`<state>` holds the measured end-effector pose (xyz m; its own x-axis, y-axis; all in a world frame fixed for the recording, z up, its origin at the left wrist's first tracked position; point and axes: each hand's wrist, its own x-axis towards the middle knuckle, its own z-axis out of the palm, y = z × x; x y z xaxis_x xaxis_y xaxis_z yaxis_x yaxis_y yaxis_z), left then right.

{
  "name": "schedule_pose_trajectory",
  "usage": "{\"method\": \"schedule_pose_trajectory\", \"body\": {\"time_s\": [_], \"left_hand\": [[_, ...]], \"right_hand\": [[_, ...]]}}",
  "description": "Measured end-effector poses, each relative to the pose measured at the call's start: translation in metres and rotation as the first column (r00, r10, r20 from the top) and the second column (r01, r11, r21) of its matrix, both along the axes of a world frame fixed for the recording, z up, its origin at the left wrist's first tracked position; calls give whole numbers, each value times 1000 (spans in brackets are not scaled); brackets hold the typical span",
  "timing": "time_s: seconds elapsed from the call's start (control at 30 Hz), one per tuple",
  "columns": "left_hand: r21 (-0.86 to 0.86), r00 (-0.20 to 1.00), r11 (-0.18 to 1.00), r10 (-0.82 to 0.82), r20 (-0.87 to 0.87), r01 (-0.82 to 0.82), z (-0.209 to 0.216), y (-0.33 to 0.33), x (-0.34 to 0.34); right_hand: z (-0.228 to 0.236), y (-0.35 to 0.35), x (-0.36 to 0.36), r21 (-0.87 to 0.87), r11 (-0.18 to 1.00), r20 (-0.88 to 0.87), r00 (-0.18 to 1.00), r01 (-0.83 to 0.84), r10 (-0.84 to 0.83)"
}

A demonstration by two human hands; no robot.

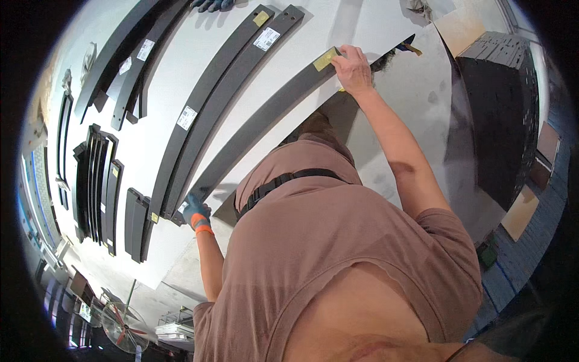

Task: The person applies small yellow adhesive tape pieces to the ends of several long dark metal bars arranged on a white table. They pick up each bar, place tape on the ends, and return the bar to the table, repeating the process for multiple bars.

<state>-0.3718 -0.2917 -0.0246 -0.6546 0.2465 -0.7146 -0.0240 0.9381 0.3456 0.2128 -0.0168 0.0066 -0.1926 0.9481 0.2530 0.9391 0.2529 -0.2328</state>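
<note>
A long dark grey bar (265, 114) lies along the near edge of the white table, a yellow tape piece (325, 60) on its right end. My bare right hand (354, 71) is closed at that end, fingertips pressed on the bar beside the tape. At the bar's left end is my left hand (197, 214), in a blue-grey glove with an orange cuff. It closes on that end; some of its fingers are hidden. Just beyond lie two more dark bars (232, 90) side by side, with white labels and yellow tape on them.
More dark bars (123, 54) lie at the far side, and shorter dark pieces (96, 187) are grouped at the left. Another person's gloved hand (212, 5) rests at the table's far edge. A dark stack of boards (497, 114) stands at the right; a fan (123, 327) is at lower left.
</note>
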Motion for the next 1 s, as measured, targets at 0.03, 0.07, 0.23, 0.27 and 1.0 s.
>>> {"method": "schedule_pose_trajectory", "body": {"time_s": [0.03,0.07,0.23,0.27,1.0], "left_hand": [[1,958,963,-266,-109,268,46,39,40],[63,724,830,-443,-529,555,29,25,39],[285,484,394,-652,-584,874,56,160,188],[235,349,261,-627,-696,936,36,172,206],[153,3,-103,-823,-569,983,14,231,282]], "right_hand": [[-5,-3,3,-41,999,-72,997,27,-30],[-9,1,-9,-88,996,-122,993,-7,-3],[-17,-8,-15,-72,993,-114,990,-91,82],[-17,-6,-22,-57,989,-97,987,-136,130],[1,39,-14,-256,804,-45,838,-536,544]]}}
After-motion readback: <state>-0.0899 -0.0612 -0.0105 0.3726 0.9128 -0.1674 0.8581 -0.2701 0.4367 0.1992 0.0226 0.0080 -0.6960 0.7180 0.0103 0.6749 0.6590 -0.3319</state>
